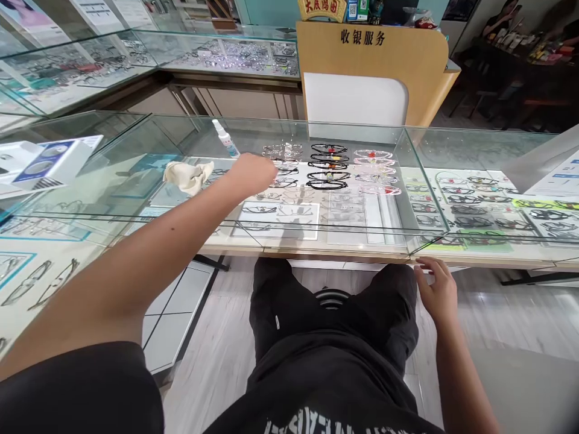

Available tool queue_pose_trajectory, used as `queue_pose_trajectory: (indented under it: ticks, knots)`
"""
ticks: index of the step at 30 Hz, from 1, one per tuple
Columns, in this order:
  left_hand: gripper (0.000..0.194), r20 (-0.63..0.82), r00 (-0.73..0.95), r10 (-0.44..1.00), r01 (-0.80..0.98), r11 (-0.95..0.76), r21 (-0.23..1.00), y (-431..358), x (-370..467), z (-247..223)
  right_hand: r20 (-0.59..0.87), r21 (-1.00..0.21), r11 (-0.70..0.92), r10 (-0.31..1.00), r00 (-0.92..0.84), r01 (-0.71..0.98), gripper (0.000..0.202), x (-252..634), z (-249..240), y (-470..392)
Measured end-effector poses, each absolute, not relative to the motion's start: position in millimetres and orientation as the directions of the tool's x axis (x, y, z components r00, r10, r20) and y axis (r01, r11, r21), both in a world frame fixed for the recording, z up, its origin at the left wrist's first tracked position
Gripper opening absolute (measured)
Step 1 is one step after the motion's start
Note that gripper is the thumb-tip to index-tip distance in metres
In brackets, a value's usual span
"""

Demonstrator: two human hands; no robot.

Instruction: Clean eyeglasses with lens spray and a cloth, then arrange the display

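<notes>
1. Left hand (257, 173), right of the spray bottle (227, 140): grip hidden; a leftward knock could topple the bottle.
2. Glasses (286, 182) right of the bottle: dragging could scratch them.
3. Right hand (438, 290): seemingly empty, loosely open.

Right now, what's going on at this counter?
A seated person has the left hand over a glass counter, at the leftmost of three columns of glasses; whether it grips a frame is hidden. The right hand is by the counter's front edge, apparently holding nothing. Black frames and pale frames form the other columns; a spray bottle and crumpled cloth sit to the left.
</notes>
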State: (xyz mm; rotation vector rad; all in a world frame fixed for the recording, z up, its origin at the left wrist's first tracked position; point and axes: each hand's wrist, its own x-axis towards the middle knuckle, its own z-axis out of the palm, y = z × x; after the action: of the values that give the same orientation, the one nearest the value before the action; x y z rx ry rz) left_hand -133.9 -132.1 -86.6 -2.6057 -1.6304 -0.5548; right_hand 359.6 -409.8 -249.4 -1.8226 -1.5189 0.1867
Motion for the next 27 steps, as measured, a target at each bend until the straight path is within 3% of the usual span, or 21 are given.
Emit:
queue_pose_trajectory:
  ticks: [2, 4, 5, 7, 8, 9, 10, 11, 12, 17, 23, 27]
  knots:
    - [0.033, 0.277, 0.380, 0.883, 0.898, -0.424, 0.121, -165, -137, -70, 0.394, -0.603, 0.012, 0.874, 0.284, 0.798, 0.028, 358, -242, -404]
    - [0.029, 0.365, 0.231, 0.902, 0.894, -0.345, 0.286, -213, -143, -68, 0.463, -0.581, 0.021, 0.831, 0.309, 0.813, 0.028, 361, -238, -401]
    - [0.033, 0.296, 0.177, 0.939, 0.847, -0.298, 0.439, -240, -146, -76, 0.498, -0.576, 0.021, 0.802, 0.330, 0.817, 0.028, 364, -237, -401]
    - [0.038, -0.008, 0.190, 0.982, 0.611, -0.112, 0.783, -294, -145, -112, 0.557, -0.571, 0.008, 0.738, 0.381, 0.821, 0.027, 373, -235, -400]
    - [0.034, -0.176, 0.219, 0.960, 0.433, 0.066, 0.899, -319, -141, -139, 0.579, -0.570, -0.003, 0.708, 0.404, 0.822, 0.026, 377, -235, -399]
    - [0.031, -0.335, 0.212, 0.918, 0.219, 0.290, 0.932, -340, -135, -169, 0.597, -0.568, -0.015, 0.680, 0.425, 0.823, 0.024, 382, -234, -398]
    - [0.029, -0.476, 0.147, 0.867, -0.077, 0.489, 0.869, -357, -126, -201, 0.614, -0.564, -0.026, 0.656, 0.440, 0.825, 0.023, 386, -233, -396]
    - [0.029, -0.601, 0.078, 0.796, -0.375, 0.582, 0.722, -370, -117, -232, 0.627, -0.559, -0.032, 0.638, 0.448, 0.828, 0.023, 391, -230, -393]
    - [0.027, -0.645, 0.041, 0.763, -0.475, 0.583, 0.659, -378, -106, -260, 0.639, -0.554, -0.033, 0.624, 0.450, 0.832, 0.023, 394, -227, -390]
    - [0.018, -0.786, -0.077, 0.614, -0.683, 0.541, 0.490, -363, -73, -344, 0.674, -0.515, 0.016, 0.625, 0.394, 0.857, 0.020, 404, -204, -364]
    - [0.016, -0.813, -0.086, 0.575, -0.756, 0.494, 0.429, -307, -66, -375, 0.686, -0.432, 0.086, 0.677, 0.266, 0.898, 0.029, 385, -203, -314]
    - [0.024, -0.793, -0.062, 0.606, -0.774, 0.473, 0.422, -294, -64, -382, 0.624, -0.328, -0.045, 0.740, 0.252, 0.944, 0.036, 365, -204, -288]
